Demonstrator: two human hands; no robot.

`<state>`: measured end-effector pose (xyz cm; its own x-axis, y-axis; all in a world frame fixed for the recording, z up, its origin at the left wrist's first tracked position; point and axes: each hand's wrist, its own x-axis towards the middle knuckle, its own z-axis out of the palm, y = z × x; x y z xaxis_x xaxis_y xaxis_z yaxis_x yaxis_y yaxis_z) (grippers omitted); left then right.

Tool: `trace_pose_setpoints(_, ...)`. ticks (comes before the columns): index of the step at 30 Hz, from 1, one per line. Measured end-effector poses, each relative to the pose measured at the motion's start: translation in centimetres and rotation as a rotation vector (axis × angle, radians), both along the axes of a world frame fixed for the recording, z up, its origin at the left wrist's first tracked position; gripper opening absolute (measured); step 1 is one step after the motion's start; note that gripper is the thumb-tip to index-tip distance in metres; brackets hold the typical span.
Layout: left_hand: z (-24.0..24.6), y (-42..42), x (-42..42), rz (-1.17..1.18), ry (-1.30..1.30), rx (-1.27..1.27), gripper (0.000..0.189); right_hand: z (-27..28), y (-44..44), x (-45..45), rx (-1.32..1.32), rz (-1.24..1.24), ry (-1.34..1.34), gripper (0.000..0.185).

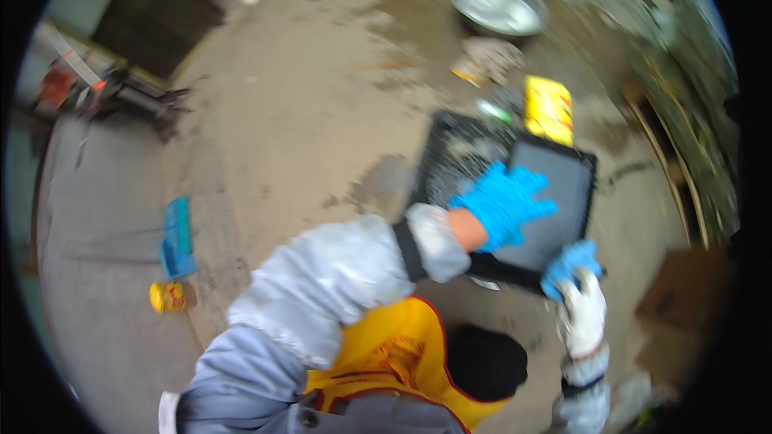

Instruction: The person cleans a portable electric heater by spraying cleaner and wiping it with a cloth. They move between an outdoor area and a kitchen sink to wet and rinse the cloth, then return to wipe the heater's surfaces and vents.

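My left hand [505, 204], in a blue glove, spreads its fingers over a flat grey panel [546, 193] with a black frame. Whether the palm presses on it, I cannot tell. In a white glove, my right hand [582, 316] grips a crumpled blue cloth [570, 266] at the panel's near right corner. Partly under my left hand and beside the panel lies a black tray-like part [464, 154] with a wet, speckled surface. A yellow packet [549, 110] touches or nearly touches the panel's far edge. The picture is blurred.
Farther out, a round metal basin [499, 5] stands on the wet concrete floor [289, 102], with a pale work glove or rag [491, 60] before it. Left are a blue dustpan [177, 238] and a yellow tub [167, 297]. Brown cardboard [681, 289] and wooden boards [669, 157] border the right.
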<state>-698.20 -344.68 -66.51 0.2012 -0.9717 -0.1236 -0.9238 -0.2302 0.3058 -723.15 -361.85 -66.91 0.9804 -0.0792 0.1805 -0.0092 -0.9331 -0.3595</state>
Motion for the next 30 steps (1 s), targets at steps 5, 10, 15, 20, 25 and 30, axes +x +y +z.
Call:
trace_pose_setpoints(5,1.0,0.6,2.1,-0.018,0.031,0.141,0.094,-3.9,-0.8,0.6,1.357,-0.570,-0.077,0.033)
trace_pose_setpoints(10,-0.1,1.1,1.0,0.013,0.039,0.022,0.097,-3.7,-3.1,0.4,1.096,-0.582,-0.047,0.033)
trace_pose_setpoints(15,-1.7,1.4,0.5,-0.005,-0.080,-0.206,0.087,-1.8,-1.9,0.8,0.005,-0.121,-0.062,0.036)
trace_pose_setpoints(20,-1.5,0.2,0.8,0.030,-0.137,-0.024,0.100,-3.4,3.2,1.6,0.464,-0.073,0.180,0.019)
trace_pose_setpoints(25,-1.0,0.1,0.6,0.012,-0.182,-0.017,0.101,-4.6,2.8,1.2,0.265,0.286,0.005,0.020)
trace_pose_setpoints(30,-1.4,0.3,-0.2,0.039,-0.174,0.032,0.099,-5.6,0.5,-1.1,1.235,-0.612,-0.116,0.029)
